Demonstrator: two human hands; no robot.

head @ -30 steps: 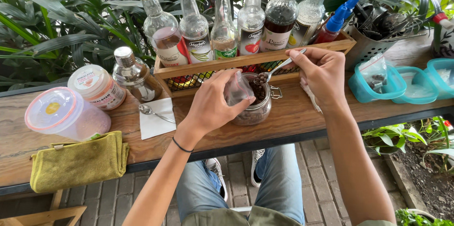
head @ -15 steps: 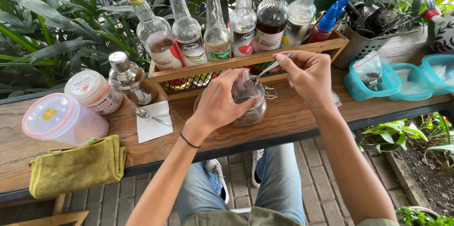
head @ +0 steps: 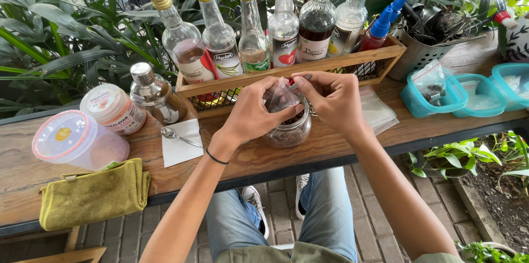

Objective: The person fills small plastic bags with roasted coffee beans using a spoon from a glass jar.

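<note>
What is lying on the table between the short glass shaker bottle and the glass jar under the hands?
In the head view, a white napkin with a metal spoon on it lies between the shaker bottle and the glass jar.

Most of the small clear bag [head: 280, 96] was covered by the left hand [head: 254, 113] and right hand [head: 330, 100], so its contents could not be made out. The mouth of the glass jar [head: 289, 131] was hidden beneath both hands, and only a short stretch of a metal handle [head: 300, 82] was seen between the fingers. The lower parts of the bottles [head: 253, 37] were screened by the wooden crate [head: 286, 73]. The person's elbows were cut off by the lower edge, and a blue container [head: 515, 84] by the right edge
</note>
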